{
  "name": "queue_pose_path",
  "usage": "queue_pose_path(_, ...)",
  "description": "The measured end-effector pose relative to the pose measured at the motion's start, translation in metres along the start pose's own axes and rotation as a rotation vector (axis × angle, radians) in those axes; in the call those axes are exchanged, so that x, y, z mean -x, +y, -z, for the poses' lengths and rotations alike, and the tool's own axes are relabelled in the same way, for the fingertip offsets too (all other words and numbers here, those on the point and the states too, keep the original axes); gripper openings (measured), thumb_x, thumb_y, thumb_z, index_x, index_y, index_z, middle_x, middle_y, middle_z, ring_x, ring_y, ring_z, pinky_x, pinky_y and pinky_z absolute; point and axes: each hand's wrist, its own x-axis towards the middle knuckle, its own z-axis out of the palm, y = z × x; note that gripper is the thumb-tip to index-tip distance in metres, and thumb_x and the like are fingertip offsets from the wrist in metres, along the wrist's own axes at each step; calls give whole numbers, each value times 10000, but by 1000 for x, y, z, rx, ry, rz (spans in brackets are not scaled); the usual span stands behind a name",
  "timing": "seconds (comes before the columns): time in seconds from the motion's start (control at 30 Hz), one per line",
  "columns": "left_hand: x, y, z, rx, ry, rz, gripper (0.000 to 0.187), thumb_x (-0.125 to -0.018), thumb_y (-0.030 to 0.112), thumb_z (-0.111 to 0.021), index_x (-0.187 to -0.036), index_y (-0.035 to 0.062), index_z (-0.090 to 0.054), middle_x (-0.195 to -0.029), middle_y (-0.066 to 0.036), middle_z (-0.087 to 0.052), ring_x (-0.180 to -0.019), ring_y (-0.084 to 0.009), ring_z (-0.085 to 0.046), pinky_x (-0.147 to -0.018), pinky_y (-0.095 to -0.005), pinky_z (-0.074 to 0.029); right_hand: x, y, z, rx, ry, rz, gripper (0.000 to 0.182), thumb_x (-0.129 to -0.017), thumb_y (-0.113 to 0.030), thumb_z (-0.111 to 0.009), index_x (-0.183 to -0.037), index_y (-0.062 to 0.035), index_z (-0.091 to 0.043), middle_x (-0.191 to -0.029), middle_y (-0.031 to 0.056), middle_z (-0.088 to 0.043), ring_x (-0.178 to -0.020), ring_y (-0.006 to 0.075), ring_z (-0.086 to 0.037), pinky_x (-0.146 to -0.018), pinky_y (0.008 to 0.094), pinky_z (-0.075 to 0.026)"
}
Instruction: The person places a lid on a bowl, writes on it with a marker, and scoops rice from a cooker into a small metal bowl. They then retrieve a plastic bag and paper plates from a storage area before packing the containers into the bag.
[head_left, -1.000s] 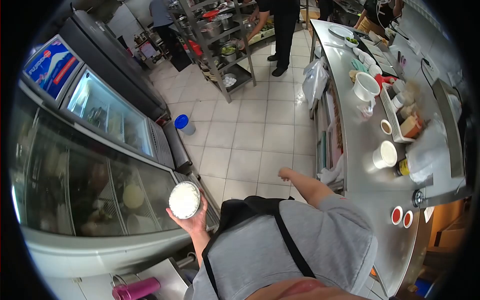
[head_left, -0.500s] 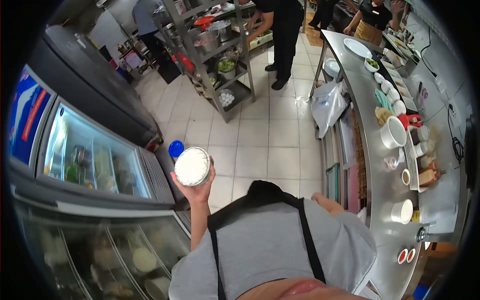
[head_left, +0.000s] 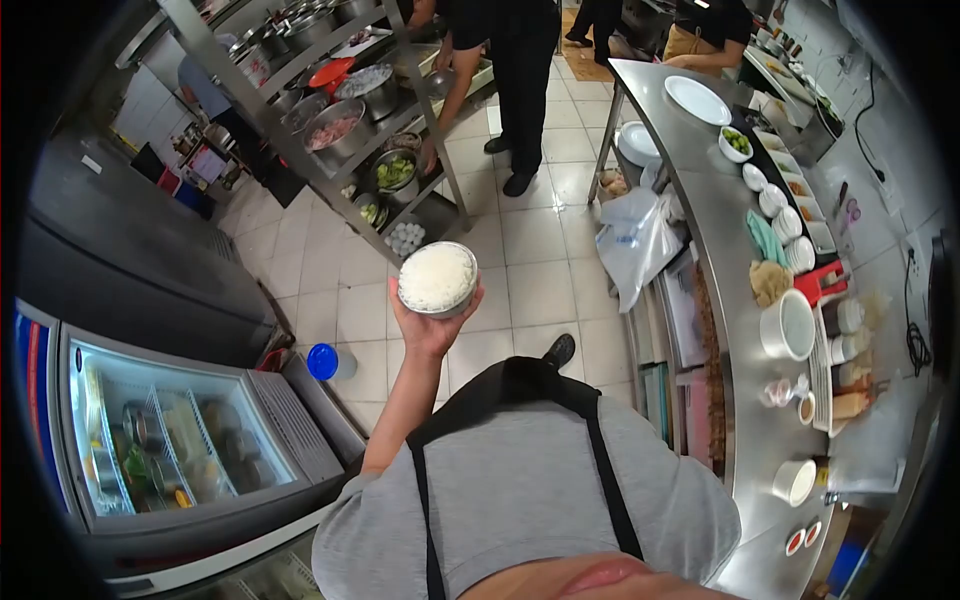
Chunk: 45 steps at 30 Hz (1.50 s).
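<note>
A round metal bowl [head_left: 438, 277], filled to the rim with something white, rests in my left hand [head_left: 430, 325], held out in front of me near the middle of the view. Fingers and thumb wrap round its lower sides. Beyond the bowl stands a metal shelf rack [head_left: 452, 190] with pots and bowls of food. My right hand does not show; the body and grey sleeve cover that side.
On the left is a glass-door fridge [head_left: 180, 440], with a blue-lidded container [head_left: 322, 361] beside it. A steel counter [head_left: 700, 190] with plates and tubs runs along the right. A person in black [head_left: 515, 80] stands ahead, near the rack.
The view has shifted forward, and the rack and the person in black are nearer. My left hand, still holding the bowl, is farther out and to the right. My right hand has left the view.
</note>
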Motion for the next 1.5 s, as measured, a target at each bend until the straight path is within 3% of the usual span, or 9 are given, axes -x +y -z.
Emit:
queue_pose_path(0.23,-112,-26,-19,39,44,89,816,-744,685,-483,-1345,150,-345,-1340,-180,-369,-1212,-422,-347,-980,-542,-346,-73,-142,67,-55,7,98,158,-829,-166,-492,-848,-58,-606,-693,96,-602,-522,213,-590,-444,363,-476)
queue_pose_path(0.33,-154,-37,-27,25,-34,84,824,-730,679,-515,-1341,152,-348,-1336,-175,-370,-1213,-419,-348,-976,-531,-353,-104,-197,92,-72,-27,159,162,-831,-168,-487,-861,-58,-602,-691,91,-599,-511,205,-587,-431,352,-474)
queue_pose_path(0.47,-185,-43,-28,57,21,124,827,-722,669,-539,-1341,155,-348,-1344,-170,-362,-1219,-413,-345,-966,-520,-360,-141,-250,103,131,-30,26,182,-834,-171,-476,-895,-49,-597,-704,84,-597,-503,192,-584,-409,339,-466)
queue_pose_path(0.57,-208,-44,-25,63,48,123,837,-720,677,-536,-1343,150,-345,-1348,-179,-357,-1218,-413,-349,-960,-523,-363,-148,-278,94,128,-67,66,180,-828,-164,-483,-895,-43,-598,-700,80,-597,-506,188,-586,-403,338,-458)
queue_pose_path(0.67,-235,-47,-25,66,67,213,833,-718,711,-496,-1336,168,-365,-1362,-138,-373,-1230,-350,-383,-1008,-571,-298,-106,-307,80,167,-7,159,194,-828,-181,-502,-899,-31,-602,-701,72,-600,-506,164,-573,-437,309,-463)
queue_pose_path(0.8,-270,-50,-36,65,32,294,829,-726,711,-483,-1338,165,-363,-1368,-137,-368,-1239,-356,-374,-1012,-582,-285,-96,-312,81,135,21,165,196,-829,-183,-503,-901,-30,-602,-701,71,-601,-508,163,-573,-441,307,-463)
queue_pose_path(1.1,-340,-38,-45,39,-65,243,821,-740,713,-454,-1338,159,-360,-1367,-142,-361,-1227,-354,-383,-1003,-580,-298,-96,-312,91,120,7,130,200,-831,-187,-506,-905,-28,-603,-701,69,-601,-513,159,-573,-451,303,-465)
queue_pose_path(1.5,-335,-80,-49,12,-7,456,809,-722,691,-512,-1339,191,-363,-1379,-136,-351,-1242,-368,-364,-1013,-590,-269,-98,-315,94,157,-21,129,205,-833,-191,-510,-909,-25,-604,-702,65,-601,-520,155,-572,-463,297,-467)
